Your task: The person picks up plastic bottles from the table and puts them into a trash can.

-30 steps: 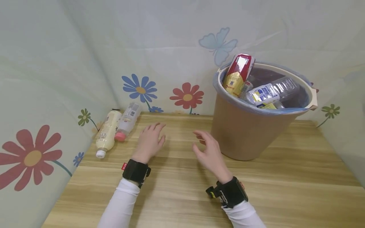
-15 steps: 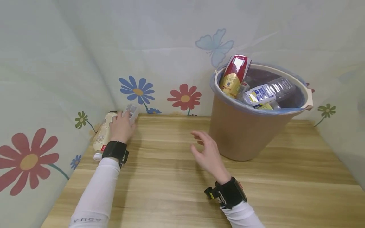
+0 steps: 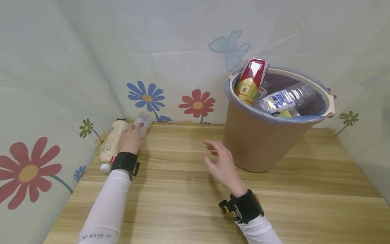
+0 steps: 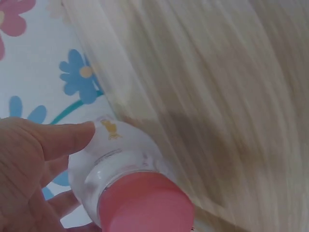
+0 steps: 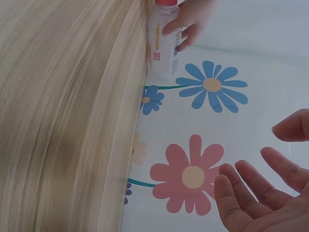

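My left hand grips a clear plastic bottle at the back left of the table. The thumb lies on one side of the bottle and the fingers curl round the other. Its pink cap faces the camera in the left wrist view; in the head view the hand covers it. Beside that hand lies a cream-coloured bottle with a white cap. My right hand hovers over the table left of the bin, fingers loosely bent and holding nothing.
A brown bin with a liner stands at the right. In it lie a red and yellow carton, a clear labelled bottle and other containers. A flower-printed curtain borders the wooden table at the back and sides.
My left hand has moved left from the middle of the table to the clear bottle and taken hold of it. The right hand stays nearly still.
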Motion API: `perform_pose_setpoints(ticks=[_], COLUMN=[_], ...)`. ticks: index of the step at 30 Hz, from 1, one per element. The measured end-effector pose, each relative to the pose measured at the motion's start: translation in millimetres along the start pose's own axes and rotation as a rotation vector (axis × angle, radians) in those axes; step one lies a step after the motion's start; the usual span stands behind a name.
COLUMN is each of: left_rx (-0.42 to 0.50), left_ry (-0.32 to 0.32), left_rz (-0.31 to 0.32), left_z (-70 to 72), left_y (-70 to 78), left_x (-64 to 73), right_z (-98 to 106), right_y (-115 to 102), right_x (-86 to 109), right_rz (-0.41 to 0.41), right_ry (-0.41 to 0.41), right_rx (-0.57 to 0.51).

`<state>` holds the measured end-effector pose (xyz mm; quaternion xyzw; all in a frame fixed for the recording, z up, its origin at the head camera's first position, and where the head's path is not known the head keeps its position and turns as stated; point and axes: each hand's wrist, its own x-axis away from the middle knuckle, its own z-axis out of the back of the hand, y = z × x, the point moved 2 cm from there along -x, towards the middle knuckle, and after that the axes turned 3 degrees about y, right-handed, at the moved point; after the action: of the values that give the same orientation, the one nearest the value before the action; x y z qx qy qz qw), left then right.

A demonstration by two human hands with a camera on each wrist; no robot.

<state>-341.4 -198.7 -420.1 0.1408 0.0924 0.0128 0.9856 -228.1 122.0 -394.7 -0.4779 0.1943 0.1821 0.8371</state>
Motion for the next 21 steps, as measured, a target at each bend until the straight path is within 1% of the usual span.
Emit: perform_pose_setpoints(ticks=[2,4,6,9,11,13,17,19,21], left_rx=[0.017,0.019,0.024,0.034,0.042,0.047,0.049,0.057,0.067], left_ry=[-0.029,-0.044,-0.042,-0.016,-0.021,-0.047,-0.133,-0.148,-0.157], left_rz=[-0.017,-0.047,-0.079,-0.149,-0.185,-0.224,-0.289,-0.313,-0.326], left_z=[-1.1,-3.0,-5.3,-7.2,-7.2,-7.3,-7.7,-7.6,-6.4], left_y=[8.1,19.0,30.9,51.4,64.9,79.3,105.3,114.7,120.3], left_x=[4.3,10.2,18.2,33.0,44.3,55.2,75.5,83.6,89.5], right_z=[0.5,1.2,2.0,3.0,3.7,4.2,3.8,3.5,3.4], right_y=[0.3,0.5,0.5,0.5,0.4,0.0,1.1,1.2,1.4], right_x=[-0.3,-0.6,-1.4,-1.9,-2.0,-1.9,-0.8,-0.6,-0.5], right_rz=[0.002,0.010,0.015,0.016,0.014,0.014,0.027,0.029,0.027], right_ry=[0.001,0.005,0.005,0.005,0.002,0.003,0.006,0.005,0.009], right_rx=[0.004,0.000,-0.001,-0.007,-0.005,-0.005,-0.016,-0.022,-0.025])
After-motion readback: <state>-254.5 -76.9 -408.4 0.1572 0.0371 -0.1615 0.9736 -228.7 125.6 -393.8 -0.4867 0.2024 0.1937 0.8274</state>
